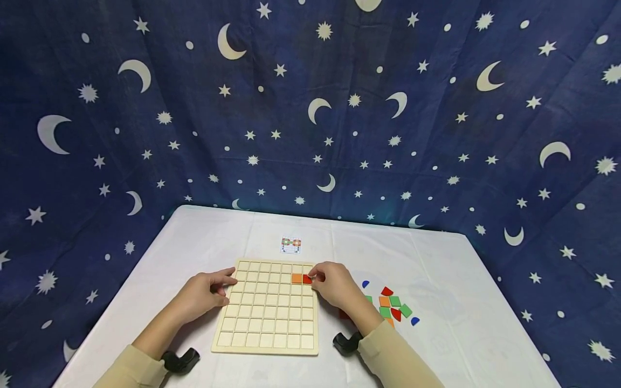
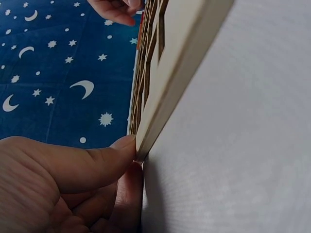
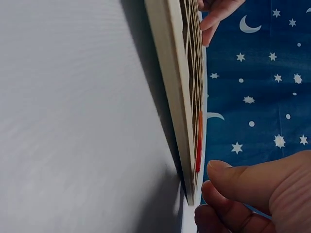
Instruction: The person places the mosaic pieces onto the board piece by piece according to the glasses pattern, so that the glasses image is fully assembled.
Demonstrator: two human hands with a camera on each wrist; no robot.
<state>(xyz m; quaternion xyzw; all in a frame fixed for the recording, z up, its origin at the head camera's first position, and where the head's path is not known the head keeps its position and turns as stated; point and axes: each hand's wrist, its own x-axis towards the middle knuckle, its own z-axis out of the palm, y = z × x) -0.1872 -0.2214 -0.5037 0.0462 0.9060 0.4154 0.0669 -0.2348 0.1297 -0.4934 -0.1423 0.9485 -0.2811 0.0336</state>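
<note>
A pale wooden grid board (image 1: 264, 312) lies on the white table. Its upper right part holds an orange square tile (image 1: 297, 278) and, beside it, a red tile (image 1: 306, 279) in the rightmost column. My left hand (image 1: 199, 295) rests at the board's left edge, its thumb (image 2: 109, 162) touching the rim in the left wrist view. My right hand (image 1: 335, 283) is over the right edge, fingertips at the red tile. In the right wrist view, its thumb (image 3: 238, 177) and fingers are bent, with no tile visible between them; part of the red tile is hidden in the head view.
Right of the board lie loose tiles: green squares (image 1: 395, 301), orange squares (image 1: 384, 302), red pieces (image 1: 386, 291) and blue half-rounds (image 1: 414, 321). The right forearm covers some. A small printed pattern card (image 1: 290, 245) lies behind the board. A starry blue curtain (image 1: 291, 178) surrounds the table.
</note>
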